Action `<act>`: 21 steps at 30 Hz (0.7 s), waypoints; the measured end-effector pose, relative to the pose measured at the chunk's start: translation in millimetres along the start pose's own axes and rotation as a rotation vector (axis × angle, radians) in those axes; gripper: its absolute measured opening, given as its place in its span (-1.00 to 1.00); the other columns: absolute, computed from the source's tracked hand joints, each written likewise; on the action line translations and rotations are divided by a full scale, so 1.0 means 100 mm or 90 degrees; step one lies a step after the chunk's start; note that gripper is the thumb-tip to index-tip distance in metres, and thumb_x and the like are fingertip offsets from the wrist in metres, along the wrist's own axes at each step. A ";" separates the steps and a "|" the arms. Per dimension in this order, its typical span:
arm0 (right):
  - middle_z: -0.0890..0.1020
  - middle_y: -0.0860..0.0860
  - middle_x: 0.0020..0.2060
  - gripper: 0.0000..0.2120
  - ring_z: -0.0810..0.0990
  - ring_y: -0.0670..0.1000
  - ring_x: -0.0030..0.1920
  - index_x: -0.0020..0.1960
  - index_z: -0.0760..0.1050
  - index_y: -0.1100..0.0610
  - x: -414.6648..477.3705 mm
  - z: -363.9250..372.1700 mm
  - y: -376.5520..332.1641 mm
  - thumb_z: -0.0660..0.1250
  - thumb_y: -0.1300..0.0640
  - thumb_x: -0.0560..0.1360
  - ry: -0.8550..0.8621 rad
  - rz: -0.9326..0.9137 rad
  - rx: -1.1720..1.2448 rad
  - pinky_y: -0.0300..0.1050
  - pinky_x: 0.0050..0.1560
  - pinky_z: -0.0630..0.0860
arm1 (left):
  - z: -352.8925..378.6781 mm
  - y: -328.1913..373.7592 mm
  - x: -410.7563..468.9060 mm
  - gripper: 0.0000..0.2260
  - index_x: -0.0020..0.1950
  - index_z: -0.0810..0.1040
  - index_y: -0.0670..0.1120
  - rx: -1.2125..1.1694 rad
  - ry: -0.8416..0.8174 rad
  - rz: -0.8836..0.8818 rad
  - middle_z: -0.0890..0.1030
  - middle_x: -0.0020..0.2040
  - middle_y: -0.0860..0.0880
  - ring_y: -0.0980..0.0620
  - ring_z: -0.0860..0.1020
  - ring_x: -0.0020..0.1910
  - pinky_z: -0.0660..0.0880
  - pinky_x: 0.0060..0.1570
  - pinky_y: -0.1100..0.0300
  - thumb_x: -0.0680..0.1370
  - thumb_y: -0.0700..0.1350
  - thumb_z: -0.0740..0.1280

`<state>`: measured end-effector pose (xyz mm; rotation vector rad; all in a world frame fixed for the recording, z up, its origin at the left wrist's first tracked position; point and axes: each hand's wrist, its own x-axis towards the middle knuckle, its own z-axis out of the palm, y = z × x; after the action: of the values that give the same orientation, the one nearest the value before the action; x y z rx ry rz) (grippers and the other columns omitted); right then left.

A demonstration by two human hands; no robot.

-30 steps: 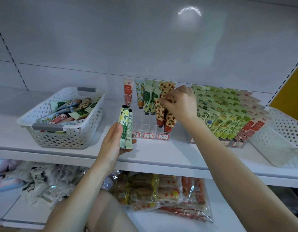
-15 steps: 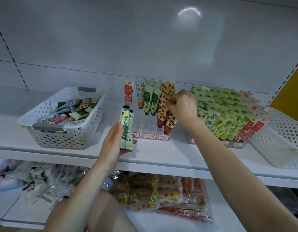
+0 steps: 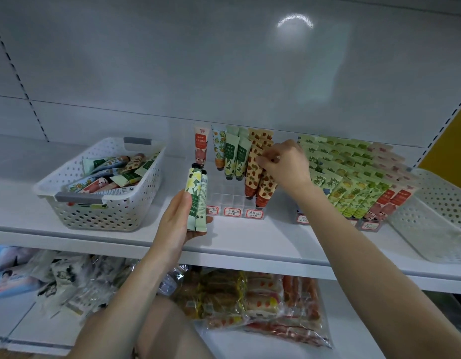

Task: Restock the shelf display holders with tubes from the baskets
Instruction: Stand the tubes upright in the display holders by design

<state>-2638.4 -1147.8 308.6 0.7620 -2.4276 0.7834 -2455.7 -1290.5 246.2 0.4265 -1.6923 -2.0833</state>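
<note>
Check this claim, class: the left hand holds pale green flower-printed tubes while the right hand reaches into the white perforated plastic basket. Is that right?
No. The head view shows the right hand pinching the orange strawberry-printed tubes in the clear display holder, not in the white perforated basket. The left hand does hold the pale green flower-printed tubes.

strawberry tubes (image 3: 252, 174) stand in clear holder (image 3: 230, 200)

Single head-worn wide-angle view, forward and slightly down, close to the white shelf (image 3: 250, 238)
</note>
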 end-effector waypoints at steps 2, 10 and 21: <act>0.62 0.14 -0.11 -0.84 0.47 0.13 0.05 -0.11 0.65 0.17 0.00 -0.05 -0.05 0.37 0.08 0.45 0.023 -0.004 0.017 -0.18 -0.10 0.27 | 0.02 0.01 0.00 -0.77 0.20 0.42 0.08 -0.019 -0.004 -0.005 0.62 0.00 -0.07 0.04 0.64 -0.17 0.53 -0.36 0.28 0.63 0.03 0.06; 0.57 -0.08 -0.35 -0.82 0.49 -0.17 -0.34 -0.13 0.61 0.17 -0.36 -0.15 -0.65 0.29 0.11 0.54 -0.122 -0.057 0.244 -0.43 -0.30 0.41 | 0.01 0.10 -0.02 -0.78 0.19 0.47 -0.01 -0.127 -0.011 0.002 0.66 -0.09 -0.09 0.00 0.66 -0.13 0.54 -0.10 0.06 0.64 -0.05 0.09; 0.61 0.07 -0.24 -0.77 0.51 -0.17 -0.35 -0.04 0.61 0.27 -0.64 0.17 -0.94 0.26 0.13 0.55 -0.334 0.089 0.416 -0.34 -0.25 0.45 | -0.06 0.14 -0.07 -0.83 0.10 0.49 0.04 -0.095 0.003 0.070 0.66 -0.08 -0.01 0.02 0.65 -0.13 0.60 -0.19 0.13 0.61 -0.11 0.13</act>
<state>-2537.4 -1199.8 294.4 1.1597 -2.7040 1.6531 -2445.4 -1294.4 259.0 0.2839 -1.5098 -2.1080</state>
